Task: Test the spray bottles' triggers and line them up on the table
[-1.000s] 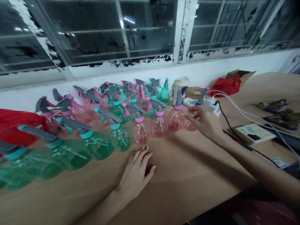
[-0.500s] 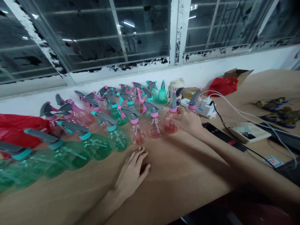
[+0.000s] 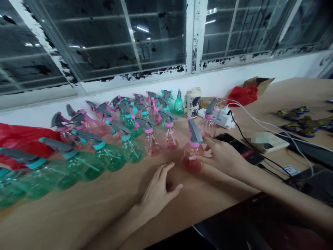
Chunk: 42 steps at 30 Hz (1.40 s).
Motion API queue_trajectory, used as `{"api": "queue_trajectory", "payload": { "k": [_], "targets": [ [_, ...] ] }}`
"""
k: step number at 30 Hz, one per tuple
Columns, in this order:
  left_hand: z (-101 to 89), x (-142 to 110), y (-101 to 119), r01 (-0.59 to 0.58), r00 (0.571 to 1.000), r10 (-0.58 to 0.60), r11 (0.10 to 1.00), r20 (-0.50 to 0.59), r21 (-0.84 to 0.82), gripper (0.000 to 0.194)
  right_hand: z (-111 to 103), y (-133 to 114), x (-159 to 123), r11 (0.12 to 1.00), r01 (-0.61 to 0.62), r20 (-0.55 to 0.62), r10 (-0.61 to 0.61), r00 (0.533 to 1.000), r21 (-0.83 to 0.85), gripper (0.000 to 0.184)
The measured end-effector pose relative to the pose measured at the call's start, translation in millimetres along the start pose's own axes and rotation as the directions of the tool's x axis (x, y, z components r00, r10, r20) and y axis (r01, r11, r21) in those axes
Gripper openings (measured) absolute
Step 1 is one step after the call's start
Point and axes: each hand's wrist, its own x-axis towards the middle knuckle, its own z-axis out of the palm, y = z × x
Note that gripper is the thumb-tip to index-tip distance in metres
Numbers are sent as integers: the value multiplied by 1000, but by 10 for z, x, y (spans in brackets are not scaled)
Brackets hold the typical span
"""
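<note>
My right hand (image 3: 221,154) grips a pink spray bottle (image 3: 193,158) with a grey trigger head by its round body, close above or on the table. Just left of it, my left hand (image 3: 162,185) hovers low over the tabletop, fingers curved and apart, holding nothing. Another pink spray bottle (image 3: 208,123) stands behind the right hand. Two more pink ones, including this small pink bottle (image 3: 152,144), stand beyond the left hand. A row of green spray bottles (image 3: 132,149) with grey and teal heads runs off to the left.
Red plastic bags lie at left (image 3: 26,142) and at back right (image 3: 243,95). A paper coffee cup (image 3: 193,104) stands by a white power strip (image 3: 223,118). On the right are a phone (image 3: 239,147), cables, a pale device (image 3: 270,141) and brass-coloured parts (image 3: 307,121).
My right hand has brought the pink spray bottle toward me, out of the row. My left hand has moved right, closer to it, with its fingers opening wider.
</note>
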Motion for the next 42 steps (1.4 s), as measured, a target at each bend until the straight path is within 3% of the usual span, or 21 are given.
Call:
{"api": "queue_trajectory", "payload": {
  "k": [3,5,8,11,13,16,20,22,30,34,37,42],
  "targets": [
    [1,-16,97,23,999,-18,992,38,-122,82,-50,-120,-141,977,130,69,-143,987,167,50],
    [-11,-40,136,-12,999,23,977,49,-212,92,-87,-198,-188,943,169,126,-212,969,286,49],
    [-34,-102,166,-45,996,67,947,59,-318,93,-148,-291,-189,869,182,225,-312,923,459,50],
    [-58,-177,184,-12,998,28,952,48,-305,91,-169,-372,-140,779,109,323,-377,868,617,54],
    [-73,-211,200,16,999,-8,963,33,-268,92,-130,-437,-102,712,57,309,-374,875,700,66],
    [-83,-225,223,23,1000,-19,974,21,-227,89,-7,-565,-56,619,38,205,-316,926,785,80],
    [-73,-205,223,-34,999,39,985,23,-168,86,130,-744,-14,522,110,63,-302,951,846,47],
    [-67,-200,205,-65,998,67,988,11,-141,91,155,-808,0,520,146,10,-284,959,842,30],
    [-117,-125,18,-109,994,111,991,22,-82,95,234,-866,108,618,198,-75,-218,973,761,7],
    [-231,-66,-260,-156,982,148,986,117,66,100,280,-803,213,647,209,-77,-226,971,733,8],
    [-325,-63,-449,-140,979,102,965,174,222,89,308,-726,276,675,172,-70,-175,982,717,2],
    [-381,-108,-494,-186,961,99,921,257,342,74,347,-626,323,732,164,-101,-130,986,661,13]
  ]
}}
